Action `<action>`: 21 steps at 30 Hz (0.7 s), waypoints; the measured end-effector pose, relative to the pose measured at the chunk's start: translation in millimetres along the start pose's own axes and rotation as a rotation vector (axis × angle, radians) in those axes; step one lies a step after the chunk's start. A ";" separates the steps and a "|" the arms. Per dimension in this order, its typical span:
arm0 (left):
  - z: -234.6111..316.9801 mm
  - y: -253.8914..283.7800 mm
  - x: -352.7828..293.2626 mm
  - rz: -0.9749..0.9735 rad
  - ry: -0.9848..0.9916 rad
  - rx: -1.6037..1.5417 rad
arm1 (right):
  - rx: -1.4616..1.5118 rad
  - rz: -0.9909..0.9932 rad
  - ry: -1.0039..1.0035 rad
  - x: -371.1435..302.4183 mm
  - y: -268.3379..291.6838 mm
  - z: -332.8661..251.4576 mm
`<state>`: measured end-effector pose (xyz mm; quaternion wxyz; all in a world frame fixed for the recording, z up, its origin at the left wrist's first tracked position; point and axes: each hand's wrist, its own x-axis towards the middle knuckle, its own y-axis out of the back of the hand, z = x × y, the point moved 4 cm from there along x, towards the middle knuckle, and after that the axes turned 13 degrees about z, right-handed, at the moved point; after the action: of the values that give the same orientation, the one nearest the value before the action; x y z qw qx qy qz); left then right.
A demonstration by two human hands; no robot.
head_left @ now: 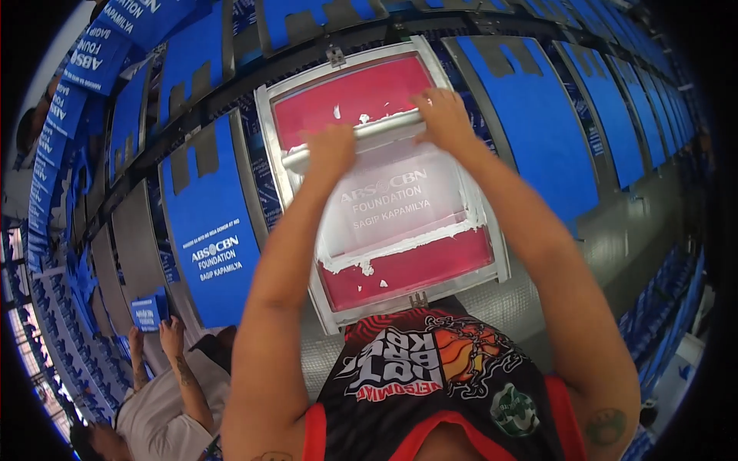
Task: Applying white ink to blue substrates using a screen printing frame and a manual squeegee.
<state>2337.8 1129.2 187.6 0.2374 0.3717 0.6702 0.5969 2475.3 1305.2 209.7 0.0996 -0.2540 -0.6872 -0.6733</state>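
A screen-printing frame (496,244) with a pale rim and a red-and-whitish mesh lies in front of me, with white lettering in its middle. Across the mesh's upper half runs a long pale squeegee (384,129). My left hand (332,149) is wrapped round its left end, and my right hand (447,121) grips its right end. White ink (400,240) lies in a ragged band along the lower part of the mesh, with smears near the squeegee. The surface directly beneath the frame is hidden.
Flat blue bag pieces (223,215) with cut-out handles lie on grey boards left of the frame, and more blue pieces (530,115) line the right. Metal hinge clips (335,55) stick out at the frame's ends. At lower left, another person's hands (172,335) hold a small blue piece (149,310).
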 end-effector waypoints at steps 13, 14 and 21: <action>-3.8 23.6 28.5 -0.062 -0.004 -0.397 | 1.123 -0.815 -1.243 -341.6 49.0 -161.8; 2.7 17.8 19.3 -0.050 0.002 -0.357 | 1.005 -0.785 -1.142 -339.9 52.5 -158.8; 6.4 39.7 17.1 0.013 -0.050 -0.250 | 1.248 -0.561 -1.197 -296.5 134.7 -169.0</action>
<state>2340.8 1147.0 227.3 0.2946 0.3585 0.5819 0.6679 2758.1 1071.7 197.9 -0.3221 -0.2848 -0.9004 0.0661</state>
